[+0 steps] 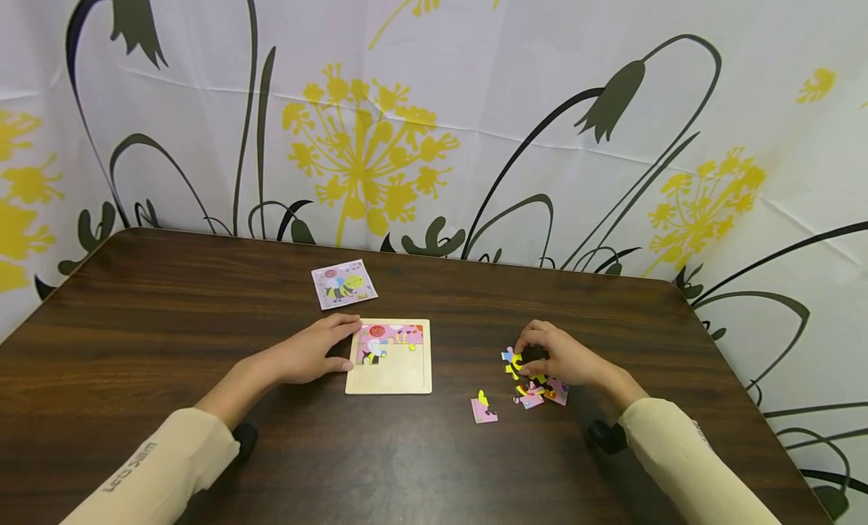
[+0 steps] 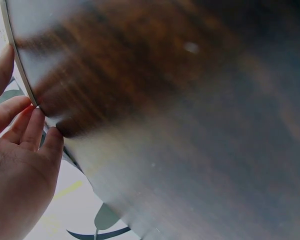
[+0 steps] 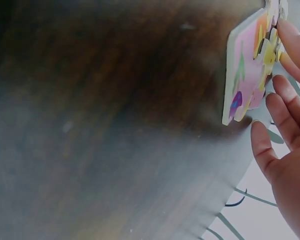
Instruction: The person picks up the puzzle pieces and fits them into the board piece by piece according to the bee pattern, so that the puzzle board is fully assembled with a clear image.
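A wooden puzzle tray (image 1: 393, 378) lies on the table, its upper part filled with pink picture pieces. My left hand (image 1: 308, 354) rests at the tray's left side, forefinger by the upper corner and thumb lower down, fingers fairly straight. To the right, my right hand (image 1: 559, 355) pinches a yellow and black puzzle piece (image 1: 511, 363) between thumb and forefinger. Beneath and beside that hand lie several loose pieces, one pink with a purple mark (image 3: 240, 85). Another pink piece with a yellow shape (image 1: 484, 410) lies apart, nearer the tray.
Behind the tray is a square picture card (image 1: 344, 284) with a bee on it. The dark wood table (image 1: 380, 465) reaches back to a white cloth (image 1: 515, 118) printed with yellow and grey flowers.
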Available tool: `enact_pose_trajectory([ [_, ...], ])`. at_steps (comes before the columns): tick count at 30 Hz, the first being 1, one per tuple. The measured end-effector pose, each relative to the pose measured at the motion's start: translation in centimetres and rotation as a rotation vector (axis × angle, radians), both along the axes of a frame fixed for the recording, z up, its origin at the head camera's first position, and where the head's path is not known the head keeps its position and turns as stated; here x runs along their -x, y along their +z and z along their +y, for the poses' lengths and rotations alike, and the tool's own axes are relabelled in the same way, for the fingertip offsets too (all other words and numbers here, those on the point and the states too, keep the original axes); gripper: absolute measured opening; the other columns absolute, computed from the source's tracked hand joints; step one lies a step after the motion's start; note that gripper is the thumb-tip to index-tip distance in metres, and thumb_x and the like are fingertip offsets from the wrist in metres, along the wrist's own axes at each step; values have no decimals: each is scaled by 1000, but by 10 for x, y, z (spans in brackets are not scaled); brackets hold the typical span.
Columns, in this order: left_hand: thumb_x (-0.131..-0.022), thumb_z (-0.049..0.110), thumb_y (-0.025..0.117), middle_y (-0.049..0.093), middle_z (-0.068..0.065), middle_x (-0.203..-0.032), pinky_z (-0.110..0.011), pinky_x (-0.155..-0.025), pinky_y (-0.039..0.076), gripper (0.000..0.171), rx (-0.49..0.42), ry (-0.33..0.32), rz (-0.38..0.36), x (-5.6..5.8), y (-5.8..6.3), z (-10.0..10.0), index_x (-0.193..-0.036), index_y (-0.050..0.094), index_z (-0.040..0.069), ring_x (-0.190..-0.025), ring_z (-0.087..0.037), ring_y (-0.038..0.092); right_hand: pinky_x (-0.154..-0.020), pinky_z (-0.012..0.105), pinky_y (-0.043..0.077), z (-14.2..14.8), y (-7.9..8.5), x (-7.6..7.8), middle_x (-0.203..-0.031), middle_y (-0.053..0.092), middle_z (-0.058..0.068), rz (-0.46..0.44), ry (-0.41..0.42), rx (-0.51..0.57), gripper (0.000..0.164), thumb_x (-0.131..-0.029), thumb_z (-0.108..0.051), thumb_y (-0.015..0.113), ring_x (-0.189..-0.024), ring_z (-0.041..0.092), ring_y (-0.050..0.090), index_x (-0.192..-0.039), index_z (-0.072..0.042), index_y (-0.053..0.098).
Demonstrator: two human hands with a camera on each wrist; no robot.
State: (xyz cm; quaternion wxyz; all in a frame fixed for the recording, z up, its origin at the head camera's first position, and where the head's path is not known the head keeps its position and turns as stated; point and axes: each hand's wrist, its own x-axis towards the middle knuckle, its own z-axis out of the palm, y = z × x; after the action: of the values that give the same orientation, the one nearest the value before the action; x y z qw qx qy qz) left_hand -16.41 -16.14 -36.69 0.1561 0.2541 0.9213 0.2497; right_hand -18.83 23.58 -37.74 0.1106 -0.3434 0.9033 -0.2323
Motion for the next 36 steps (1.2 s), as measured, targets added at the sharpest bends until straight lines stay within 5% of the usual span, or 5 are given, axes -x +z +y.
enact_pose_trajectory([
  [36,-86,18,63,31,-26,-138,-54,-99,28,61,3,-18,21,-1,2,1,-134,37,-9,-126,-43,28,-79,40,41,-3,4,-2,-99,55,0,68,22,-21,16,-82,-16,69,-95,20,48,-93,-9,61],
])
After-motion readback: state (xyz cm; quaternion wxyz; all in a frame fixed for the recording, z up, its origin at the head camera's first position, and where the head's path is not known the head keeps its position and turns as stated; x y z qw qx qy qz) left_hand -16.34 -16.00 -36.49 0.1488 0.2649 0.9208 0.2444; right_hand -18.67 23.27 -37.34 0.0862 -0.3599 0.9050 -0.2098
